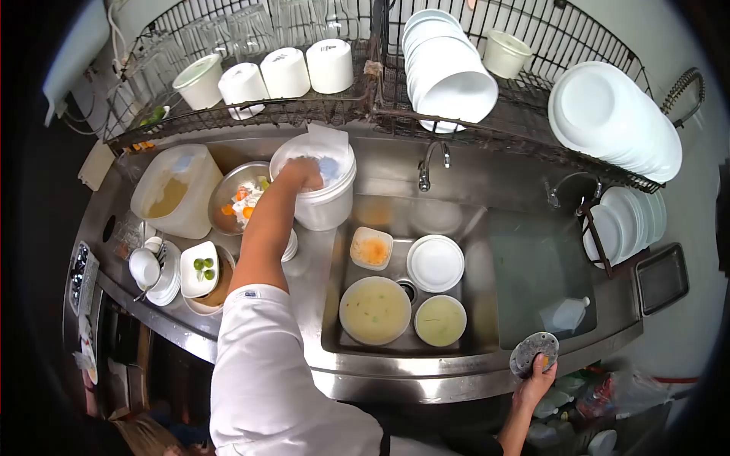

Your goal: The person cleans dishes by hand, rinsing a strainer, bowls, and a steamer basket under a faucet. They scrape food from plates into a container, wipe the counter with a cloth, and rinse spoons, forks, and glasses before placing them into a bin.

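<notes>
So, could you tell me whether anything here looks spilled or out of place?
Nothing looks spilled. The only oddity: the right hand holds a small grey strainer out over the sink's front rim, with orange scraps on it.

At the sink (471, 228), two soup-filled bowls (375, 310) sit side by side at its front, the larger on the left; behind them lie a square dish (371, 248) and, to its right, a stack of plates (435, 263). The faucet (427, 169) rises behind the sink. Left of the sink, on the bench (312, 281), stands a bucket (325, 197), with the left hand (303, 173) reaching into its top. Further left sit a metal bowl (232, 190) and a jug (173, 190). The right hand (535, 380), at the sink's front right edge, holds a strainer (534, 353). A wire rack (380, 106) of cups and plates runs above, behind the sink.
</notes>
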